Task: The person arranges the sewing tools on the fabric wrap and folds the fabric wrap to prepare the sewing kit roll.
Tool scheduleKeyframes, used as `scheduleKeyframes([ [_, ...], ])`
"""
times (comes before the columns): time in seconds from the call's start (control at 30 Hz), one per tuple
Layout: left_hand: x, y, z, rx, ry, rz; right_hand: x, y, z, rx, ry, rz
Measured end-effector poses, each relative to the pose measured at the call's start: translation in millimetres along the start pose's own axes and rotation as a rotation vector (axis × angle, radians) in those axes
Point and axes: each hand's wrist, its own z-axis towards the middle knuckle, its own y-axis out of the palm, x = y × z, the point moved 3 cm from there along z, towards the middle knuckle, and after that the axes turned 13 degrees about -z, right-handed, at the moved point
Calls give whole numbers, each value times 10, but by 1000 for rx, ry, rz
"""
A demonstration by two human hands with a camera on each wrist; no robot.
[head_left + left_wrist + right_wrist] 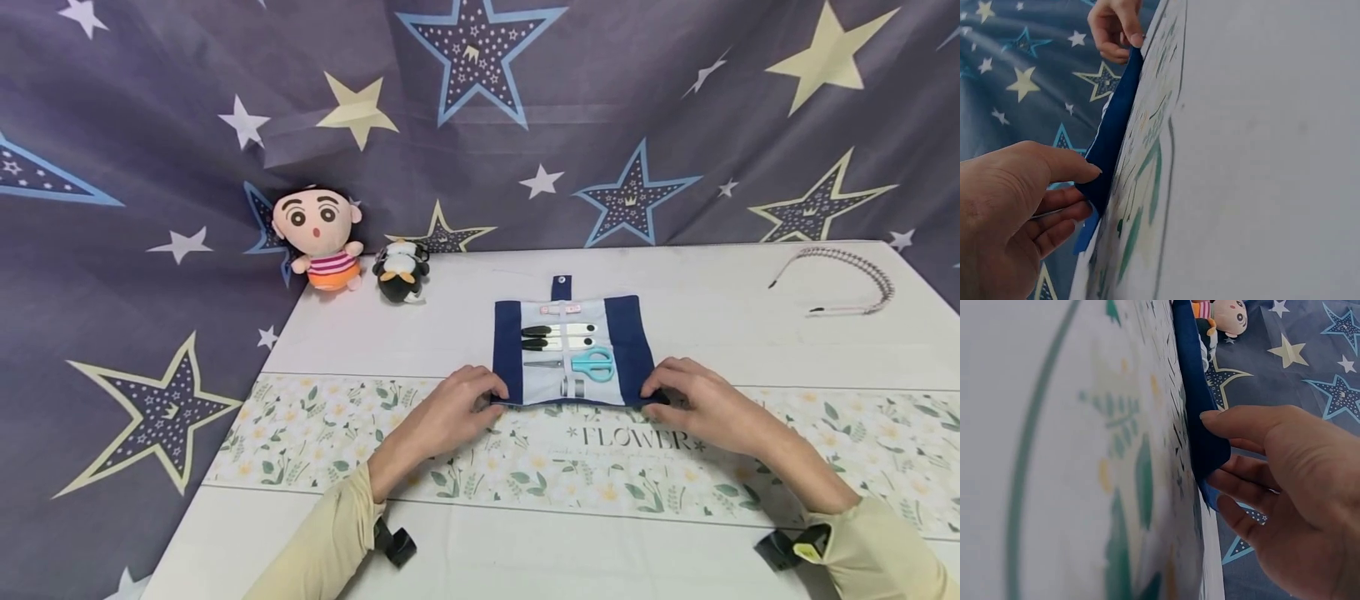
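Observation:
A navy fabric pouch (627,342) lies unfolded, its pale lining facing up, with a snap tab (561,288) at the far edge. Under its elastic band sit turquoise-handled scissors (594,365), two black-and-white tools (573,329), a pink-and-white item (560,309) and a small greyish cylinder (573,388). My left hand (448,414) pinches the near left corner; my right hand (708,407) pinches the near right one. In the left wrist view, thumb and fingers hold the raised navy edge (1119,119). The right wrist view shows the same grip on the other corner (1200,425).
At the back left, a plush doll (318,237) leans by the curtain (480,192), beside a black-and-white plush toy (401,271). A braided headband (873,275) lies back right. A floral printed strip (337,433) crosses the white table (697,333).

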Motion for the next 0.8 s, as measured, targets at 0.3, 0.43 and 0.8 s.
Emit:
scheduleKeyframes([
  [0.3, -159, -8, -38, 76, 9, -117, -2, -16, -11, 71, -3, -23],
  [0.43, -202, -22, -39, 83, 12, -150, 4, -26, -13, 74, 12, -29],
  [0.8, -266, -33, 0, 108, -28, -240, 17, -39, -4, 60, 58, -12],
])
